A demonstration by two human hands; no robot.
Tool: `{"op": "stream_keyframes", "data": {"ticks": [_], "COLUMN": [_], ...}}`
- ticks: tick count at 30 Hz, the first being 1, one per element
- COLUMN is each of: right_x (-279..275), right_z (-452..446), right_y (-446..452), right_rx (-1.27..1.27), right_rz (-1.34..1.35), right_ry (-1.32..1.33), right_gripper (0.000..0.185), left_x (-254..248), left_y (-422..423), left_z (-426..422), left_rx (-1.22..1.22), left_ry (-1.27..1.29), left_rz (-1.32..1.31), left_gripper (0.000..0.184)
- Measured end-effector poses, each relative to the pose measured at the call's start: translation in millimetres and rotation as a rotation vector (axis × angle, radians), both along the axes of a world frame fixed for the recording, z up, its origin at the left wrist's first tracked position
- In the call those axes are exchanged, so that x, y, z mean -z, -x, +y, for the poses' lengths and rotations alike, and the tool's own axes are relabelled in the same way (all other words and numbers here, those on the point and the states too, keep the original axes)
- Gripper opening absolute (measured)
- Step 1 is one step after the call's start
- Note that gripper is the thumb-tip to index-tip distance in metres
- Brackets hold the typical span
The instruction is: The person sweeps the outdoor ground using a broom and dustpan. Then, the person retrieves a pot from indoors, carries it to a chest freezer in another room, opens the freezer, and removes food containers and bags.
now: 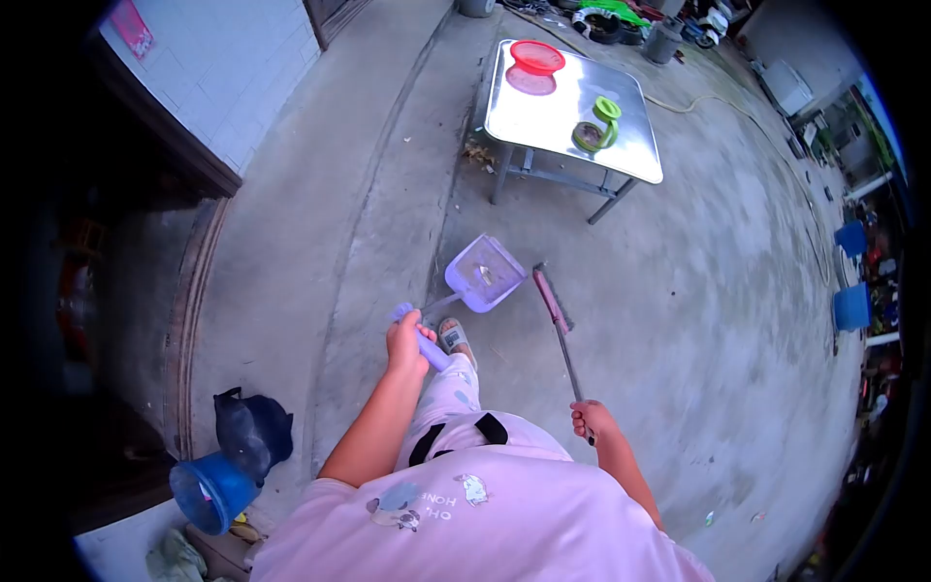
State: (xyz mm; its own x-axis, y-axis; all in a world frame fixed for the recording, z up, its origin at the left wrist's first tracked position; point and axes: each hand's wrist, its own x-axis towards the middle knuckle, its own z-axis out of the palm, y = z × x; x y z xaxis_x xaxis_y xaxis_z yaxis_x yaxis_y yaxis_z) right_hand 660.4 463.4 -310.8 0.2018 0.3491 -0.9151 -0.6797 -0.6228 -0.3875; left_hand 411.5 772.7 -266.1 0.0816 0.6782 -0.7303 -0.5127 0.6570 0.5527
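My left hand (pixel 407 341) is closed round the purple handle of a long-handled dustpan (pixel 472 298). The pan lies ahead of my foot, its mouth facing up and to the right, with a small pale scrap (pixel 486 274) and some dirt in it. In my right hand (pixel 594 421) is the grey stick of a broom (pixel 548 296). Its pink head with dark bristles rests on or just above the concrete, to the right of the dustpan and apart from it.
A shiny metal table (pixel 621 155) stands ahead, bearing a red basin (pixel 536 58) and a green-lidded jug (pixel 596 128). Dry leaves (pixel 478 153) lie by its left legs. A blue bucket (pixel 218 495) and a dark bag-like object (pixel 250 432) are at lower left, near a doorway. A hose (pixel 722 99) runs at right.
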Motion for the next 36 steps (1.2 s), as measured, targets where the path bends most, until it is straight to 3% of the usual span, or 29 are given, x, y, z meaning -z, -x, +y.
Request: {"op": "stream_keyframes", "data": {"ticks": [3,8,12,16,19,21,23,28,30,32,34,36], "right_x": [16.8,65.5,99.1,141.7,194.2,233.8,274.9,375.6,473.7,509.9,517.7,482.5], "right_z": [69.3,180.2,268.3,334.2,369.3,402.3,425.8,496.6,507.1,543.0,589.8,636.8], "right_y": [-33.1,-106.4,-152.4,-200.8,-221.7,-235.3,-250.8,-290.2,-322.4,-337.7,-349.0,-345.6], "right_rx": [-0.077,-0.429,-0.178,-0.268,-0.187,-0.249,-0.301,-0.442,-0.564,-0.623,-0.589,-0.622], "right_rz": [-0.095,-0.324,-0.257,-0.280,-0.353,-0.452,-0.557,-0.815,-1.154,-1.393,-1.183,-0.899], "right_ry": [0.122,0.202,0.271,0.256,0.164,0.243,0.209,0.130,0.026,-0.131,-0.068,0.042], "right_gripper": [0.017,0.021,0.020,0.018,0.017,0.017,0.018,0.022,0.025,0.026,0.025,0.034], "left_x": [28.1,46.2,62.8,74.5,66.5,72.9,80.0,69.6,70.5,67.7,68.6,69.2], "left_y": [-31.2,-66.9,-97.1,-134.4,-159.4,-180.3,-190.5,-213.3,-210.6,-208.5,-206.2,-201.6], "left_z": [40.4,93.3,130.6,161.0,164.7,179.7,175.0,180.9,175.0,175.5,174.1,162.6], "left_rx": [-0.007,0.004,-0.041,-0.068,-0.109,-0.155,-0.052,-0.084,-0.111,-0.189,-0.202,-0.228], "left_ry": [0.061,0.093,0.124,0.127,0.127,0.110,0.142,0.261,0.285,0.332,0.271,0.266], "left_rz": [0.008,0.048,0.092,0.164,0.227,0.226,0.388,0.583,0.670,0.713,0.768,0.765], "left_gripper": [0.016,0.015,0.016,0.015,0.014,0.016,0.025,0.045,0.048,0.050,0.055,0.059]}}
